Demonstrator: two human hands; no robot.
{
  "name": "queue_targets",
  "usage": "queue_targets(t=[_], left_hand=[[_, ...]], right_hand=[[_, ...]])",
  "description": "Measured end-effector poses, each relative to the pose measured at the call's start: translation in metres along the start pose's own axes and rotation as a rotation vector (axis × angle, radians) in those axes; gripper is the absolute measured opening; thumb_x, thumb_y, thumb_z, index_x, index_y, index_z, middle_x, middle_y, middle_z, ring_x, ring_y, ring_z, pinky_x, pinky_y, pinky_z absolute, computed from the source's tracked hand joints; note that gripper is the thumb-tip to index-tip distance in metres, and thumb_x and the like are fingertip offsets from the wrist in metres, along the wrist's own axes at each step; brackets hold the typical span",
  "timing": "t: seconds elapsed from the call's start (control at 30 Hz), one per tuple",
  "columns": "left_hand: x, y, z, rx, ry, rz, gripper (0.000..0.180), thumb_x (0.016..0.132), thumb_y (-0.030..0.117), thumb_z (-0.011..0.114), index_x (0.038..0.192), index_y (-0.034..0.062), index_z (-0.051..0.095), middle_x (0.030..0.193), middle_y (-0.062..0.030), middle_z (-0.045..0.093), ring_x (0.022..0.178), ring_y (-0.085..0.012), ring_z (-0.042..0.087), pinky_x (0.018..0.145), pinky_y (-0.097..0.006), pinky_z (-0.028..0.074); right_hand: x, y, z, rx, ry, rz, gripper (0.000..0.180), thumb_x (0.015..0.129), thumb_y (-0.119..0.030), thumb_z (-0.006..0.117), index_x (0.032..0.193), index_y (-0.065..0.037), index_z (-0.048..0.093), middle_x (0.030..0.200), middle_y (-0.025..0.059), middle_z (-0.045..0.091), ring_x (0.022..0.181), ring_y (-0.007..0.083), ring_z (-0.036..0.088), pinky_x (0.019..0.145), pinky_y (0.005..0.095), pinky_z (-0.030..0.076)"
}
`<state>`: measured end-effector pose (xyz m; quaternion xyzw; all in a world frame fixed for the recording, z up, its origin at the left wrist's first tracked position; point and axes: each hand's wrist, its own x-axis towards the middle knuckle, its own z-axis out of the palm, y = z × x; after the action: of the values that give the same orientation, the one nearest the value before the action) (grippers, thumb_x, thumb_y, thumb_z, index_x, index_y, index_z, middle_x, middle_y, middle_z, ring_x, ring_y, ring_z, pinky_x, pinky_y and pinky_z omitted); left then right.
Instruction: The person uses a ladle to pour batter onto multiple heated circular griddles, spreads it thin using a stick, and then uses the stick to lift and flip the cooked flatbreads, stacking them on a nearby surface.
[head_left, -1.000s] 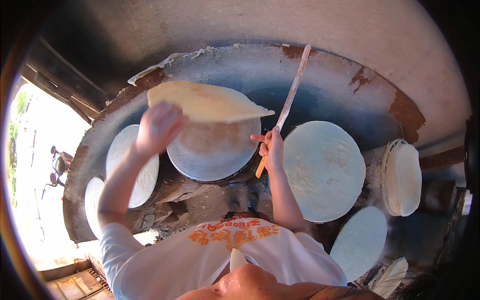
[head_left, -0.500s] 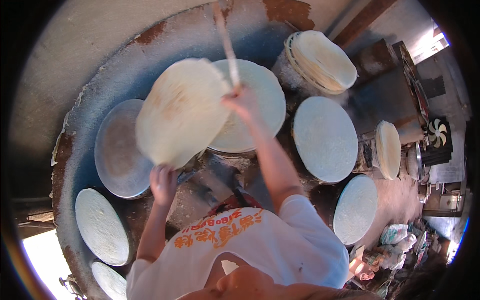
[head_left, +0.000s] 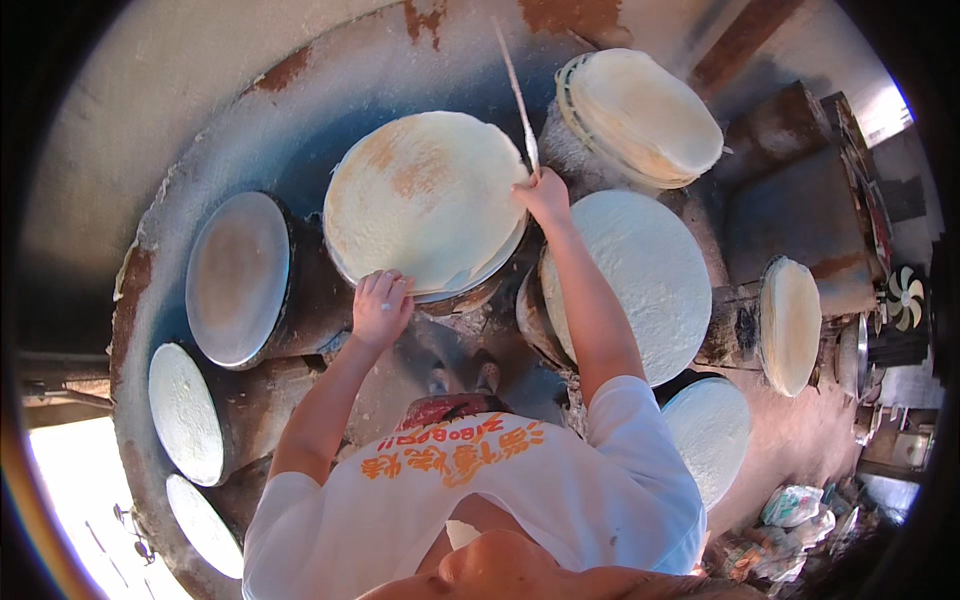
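A large browned flatbread (head_left: 425,195) lies over the middle griddle (head_left: 492,268), covering nearly all of it; only a thin strip of the metal rim shows along the near right edge. The left hand (head_left: 382,308) has its fingers closed on the bread's near edge. Well apart from it, the right hand (head_left: 545,198) is wrapped around a thin stick (head_left: 516,95) at the bread's right edge; whether it also pinches the bread cannot be told.

To the left, a gap of dark surface separates the bread from a bare griddle (head_left: 238,280). The stick's far end points up into open room short of a stack of flatbreads (head_left: 655,115). On the right, the forearm crosses the edge of a pale dough round (head_left: 635,285), hiding part of its left side. Farther right stands a second stack (head_left: 792,325).

The left fingertips' exact grip is hard to make out. The person's shoes sit in shadow, glare washes out the lower left corner, and the bags (head_left: 795,505) at lower right fade into darkness.
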<state>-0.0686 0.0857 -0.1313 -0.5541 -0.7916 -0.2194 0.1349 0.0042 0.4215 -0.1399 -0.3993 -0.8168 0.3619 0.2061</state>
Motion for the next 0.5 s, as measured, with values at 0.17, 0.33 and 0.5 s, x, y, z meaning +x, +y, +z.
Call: queue_targets(t=[0.17, 0.33, 0.5], left_hand=[[0.017, -0.013, -0.005, -0.163, 0.017, 0.098, 0.019, 0.066, 0.007, 0.069, 0.084, 0.0077, 0.063, 0.087, -0.0083, 0.060, 0.083, -0.0274, 0.058, 0.074, -0.038, 0.049], [0.061, -0.021, -0.020, -0.230, 0.100, 0.111, 0.013, 0.067, 0.003, 0.069, 0.076, 0.0035, 0.060, 0.081, -0.0109, 0.060, 0.077, -0.0298, 0.058, 0.068, -0.038, 0.048], [0.080, -0.047, -0.037, -0.241, 0.135, 0.081, 0.015, 0.068, 0.002, 0.070, 0.072, 0.0016, 0.056, 0.077, -0.0123, 0.057, 0.074, -0.0313, 0.056, 0.065, -0.038, 0.047]], right_hand=[[-0.013, -0.006, -0.038, -0.077, 0.071, 0.054, 0.032, 0.069, -0.028, 0.074, 0.071, -0.004, 0.052, 0.071, 0.0167, 0.064, 0.075, 0.0311, 0.066, 0.064, 0.0402, 0.049], [-0.027, 0.005, -0.075, 0.280, 0.026, 0.069, 0.028, 0.077, -0.021, 0.068, 0.068, -0.007, 0.045, 0.063, 0.0099, 0.064, 0.065, 0.0201, 0.069, 0.058, 0.0326, 0.049], [-0.039, -0.009, -0.074, 0.352, 0.021, 0.040, 0.024, 0.077, -0.017, 0.067, 0.072, -0.004, 0.047, 0.066, 0.0122, 0.066, 0.068, 0.0204, 0.068, 0.060, 0.0323, 0.048]])
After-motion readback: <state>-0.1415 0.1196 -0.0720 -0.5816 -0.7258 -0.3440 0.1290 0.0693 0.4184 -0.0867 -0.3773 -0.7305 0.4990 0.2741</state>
